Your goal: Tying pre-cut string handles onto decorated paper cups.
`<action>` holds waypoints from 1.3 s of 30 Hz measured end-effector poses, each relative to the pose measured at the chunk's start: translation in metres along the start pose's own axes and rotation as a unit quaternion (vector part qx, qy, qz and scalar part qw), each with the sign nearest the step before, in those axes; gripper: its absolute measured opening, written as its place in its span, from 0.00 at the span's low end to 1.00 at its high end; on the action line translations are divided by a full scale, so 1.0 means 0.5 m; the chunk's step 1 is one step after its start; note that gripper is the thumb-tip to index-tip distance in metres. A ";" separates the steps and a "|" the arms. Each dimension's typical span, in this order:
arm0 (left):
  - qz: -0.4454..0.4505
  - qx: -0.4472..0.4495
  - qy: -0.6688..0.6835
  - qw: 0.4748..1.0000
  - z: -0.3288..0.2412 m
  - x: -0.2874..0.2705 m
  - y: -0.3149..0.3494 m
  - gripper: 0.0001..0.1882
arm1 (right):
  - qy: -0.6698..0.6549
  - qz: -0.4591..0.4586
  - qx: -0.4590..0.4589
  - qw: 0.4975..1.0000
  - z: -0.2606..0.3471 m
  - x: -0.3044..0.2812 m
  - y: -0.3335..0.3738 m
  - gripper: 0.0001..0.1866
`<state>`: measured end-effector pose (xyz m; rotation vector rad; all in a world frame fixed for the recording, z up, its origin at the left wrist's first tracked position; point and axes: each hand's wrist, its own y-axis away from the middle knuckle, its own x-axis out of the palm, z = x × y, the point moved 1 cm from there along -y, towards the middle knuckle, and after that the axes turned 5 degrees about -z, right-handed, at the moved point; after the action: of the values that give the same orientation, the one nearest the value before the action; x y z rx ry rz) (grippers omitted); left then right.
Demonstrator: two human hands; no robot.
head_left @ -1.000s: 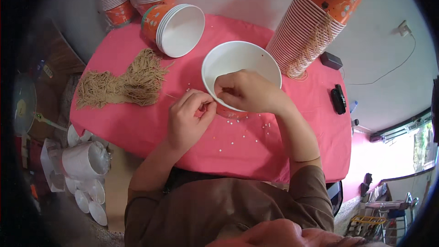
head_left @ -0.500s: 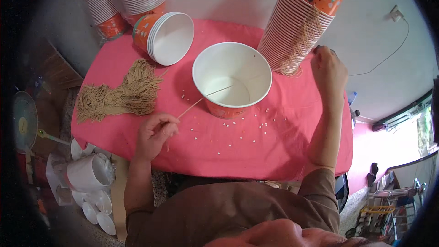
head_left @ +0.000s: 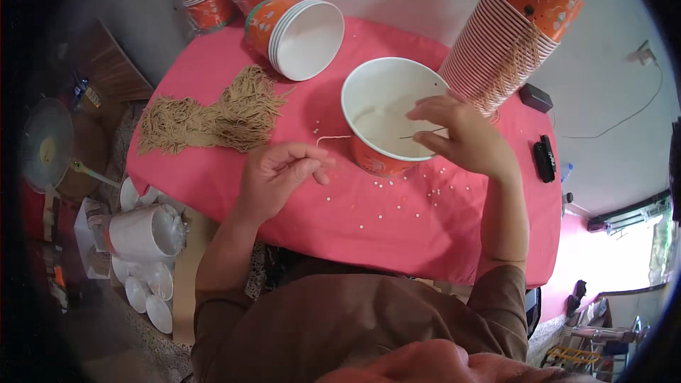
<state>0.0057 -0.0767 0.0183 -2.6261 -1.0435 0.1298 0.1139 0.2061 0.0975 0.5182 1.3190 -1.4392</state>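
Observation:
A white-lined paper bucket [head_left: 359,115] with an orange printed outside stands upright on the pink cloth. Through its left side runs a thin tan cord [head_left: 333,137]; the loose end droops outside, close to my left hand [head_left: 280,176]. That hand is open, its fingers bent and apart, with nothing visible between them. My right hand [head_left: 468,135] reaches over the bucket's right rim, thumb and fingers spread. A thin dark line, seemingly the cord's inner part, shows between them, but I see no grip on it. Left of the bucket lies a bundle of tan cords [head_left: 213,117].
A tall leaning stack of buckets [head_left: 500,46], hung with cords, stands at the right. Behind it are a black box [head_left: 535,98] and a black hand tool [head_left: 545,159]. Nested buckets [head_left: 308,39] lie on their side at the back. Small white discs dot the pink cloth [head_left: 340,241].
My right hand has come from beside the tall stack to over the bucket. My left hand has let go of the cord, whose outer end now hangs loose. The whole view has shifted.

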 end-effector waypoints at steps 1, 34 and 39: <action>-0.010 0.009 -0.016 1.000 -0.006 0.002 -0.002 0.09 | 0.007 0.064 0.018 0.998 -0.001 0.004 -0.007 0.13; 0.004 -0.133 0.220 0.966 0.007 0.059 -0.080 0.08 | -0.161 -0.099 -0.067 0.980 0.103 0.055 -0.070 0.07; -0.023 -0.083 0.180 0.980 0.007 0.063 -0.073 0.07 | -0.143 -0.141 -0.009 0.979 0.102 0.053 -0.064 0.05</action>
<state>0.0042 -0.0294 0.0277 -2.6267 -1.0214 -0.4460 0.0935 0.1442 0.1037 0.1042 1.2037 -1.6622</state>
